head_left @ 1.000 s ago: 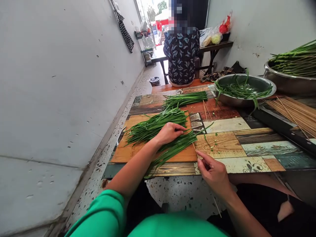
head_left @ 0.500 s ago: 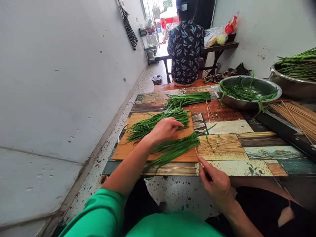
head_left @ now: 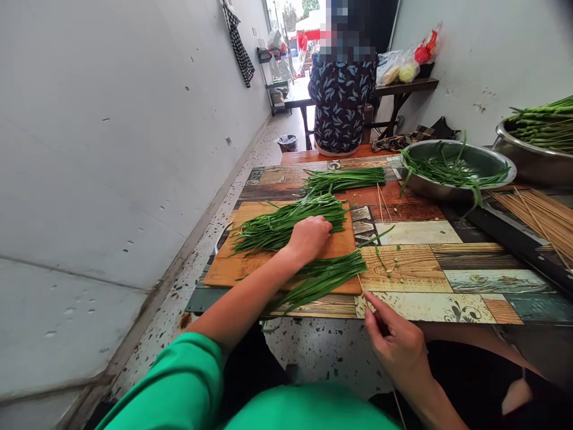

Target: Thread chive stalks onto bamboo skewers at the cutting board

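Observation:
A bunch of green garlic chives (head_left: 273,227) lies across the wooden cutting board (head_left: 224,272). My left hand (head_left: 311,237) is at its near right side, fingers curled closed on the chives; the fingertips are partly hidden. Closer to me, a flat row of chives (head_left: 329,276) lies over the board's near edge. A thin bamboo skewer (head_left: 359,282) runs to the right end of this row; whether it pierces every stem I cannot tell. My right hand (head_left: 398,343) pinches the skewer just off the board, with its rear end showing below the hand.
Another chive bunch (head_left: 347,178) lies beyond the board, beside loose skewers (head_left: 379,200). To the right are a steel bowl of chives (head_left: 454,190), a black-handled knife (head_left: 514,239), a pile of skewers (head_left: 544,215) and a pot (head_left: 532,140) of green stalks. A person (head_left: 342,101) sits ahead, back turned.
My left hand has gone from an extended index finger to curled fingers at the far bunch's edge. My right hand keeps its pinch on the skewer. The view has shifted slightly.

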Tool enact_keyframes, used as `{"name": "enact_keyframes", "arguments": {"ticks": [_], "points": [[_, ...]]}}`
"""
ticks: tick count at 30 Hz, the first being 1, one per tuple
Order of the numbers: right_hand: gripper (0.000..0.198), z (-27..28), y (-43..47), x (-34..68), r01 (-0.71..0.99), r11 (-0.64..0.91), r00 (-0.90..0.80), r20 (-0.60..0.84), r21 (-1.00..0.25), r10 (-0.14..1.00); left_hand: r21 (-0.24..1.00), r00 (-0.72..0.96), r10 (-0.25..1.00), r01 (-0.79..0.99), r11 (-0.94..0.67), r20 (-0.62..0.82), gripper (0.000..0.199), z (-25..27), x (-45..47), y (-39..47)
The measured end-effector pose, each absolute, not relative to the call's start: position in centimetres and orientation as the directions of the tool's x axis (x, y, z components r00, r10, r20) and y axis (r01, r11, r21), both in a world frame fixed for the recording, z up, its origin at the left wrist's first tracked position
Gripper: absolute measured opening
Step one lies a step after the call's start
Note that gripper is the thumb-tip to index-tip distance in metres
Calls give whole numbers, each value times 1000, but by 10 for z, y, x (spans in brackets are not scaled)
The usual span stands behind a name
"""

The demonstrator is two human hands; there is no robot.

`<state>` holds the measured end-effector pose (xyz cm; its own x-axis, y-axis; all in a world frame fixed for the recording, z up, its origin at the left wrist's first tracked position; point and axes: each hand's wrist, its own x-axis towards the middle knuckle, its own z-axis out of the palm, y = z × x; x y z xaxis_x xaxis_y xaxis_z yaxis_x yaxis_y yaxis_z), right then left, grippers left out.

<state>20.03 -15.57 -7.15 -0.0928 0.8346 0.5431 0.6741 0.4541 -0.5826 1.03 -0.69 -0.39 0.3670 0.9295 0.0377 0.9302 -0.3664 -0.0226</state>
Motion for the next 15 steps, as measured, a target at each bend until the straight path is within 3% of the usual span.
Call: {"name": "enact_keyframes", "arguments": {"ticks": [4,7,15], "points": [[29,-65,-144,199,679,404,-92,475,-613,875,-137,386,922,916,-378,39,26,-5,16,-5],[29,-63,-138,199,667,383,-88,442,-640,893,-125,408,911,908,-399,54,28,-5,16,-5],[29,-62,-132,199,628,359,-81,401,-690,912,248,388,918,883,-397,89,25,-2,10,-5]]}}
